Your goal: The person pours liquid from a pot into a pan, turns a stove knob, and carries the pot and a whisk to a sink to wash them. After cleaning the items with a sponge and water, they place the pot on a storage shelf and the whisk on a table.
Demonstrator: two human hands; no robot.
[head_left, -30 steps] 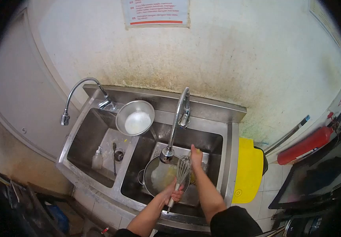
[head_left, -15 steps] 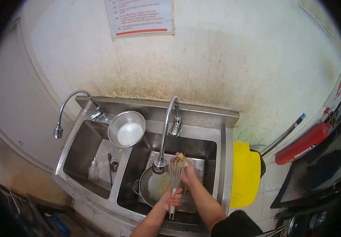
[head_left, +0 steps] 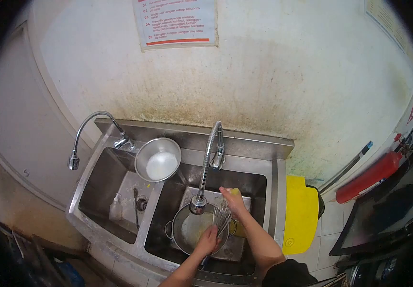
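Observation:
My left hand (head_left: pixel 207 240) is closed around a wire whisk (head_left: pixel 222 216) over the right sink basin. The whisk's handle sticks out below the hand and its wire loops point up and to the right. My right hand (head_left: pixel 235 204), just beyond the loops, grips a yellow sponge (head_left: pixel 235 191), mostly hidden by the fingers. Under both hands sits a two-handled metal pot (head_left: pixel 180 225) with cloudy, sudsy liquid. The spray head of a flexible tap (head_left: pixel 198 204) hangs above the pot.
A steel bowl (head_left: pixel 141 165) with white suds rests on the divider's rear. The left basin holds a pump bottle (head_left: pixel 116 208) and a dark, thin utensil (head_left: pixel 136 205). Another tap (head_left: pixel 73 160) arches over its left side. To the right are a yellow panel (head_left: pixel 301 215) and a red extinguisher (head_left: pixel 369 177).
The whisk has tipped and dropped lower, its loops now leaning right. My right hand with the sponge has shifted right, away from the loops' tip. The view has shifted slightly.

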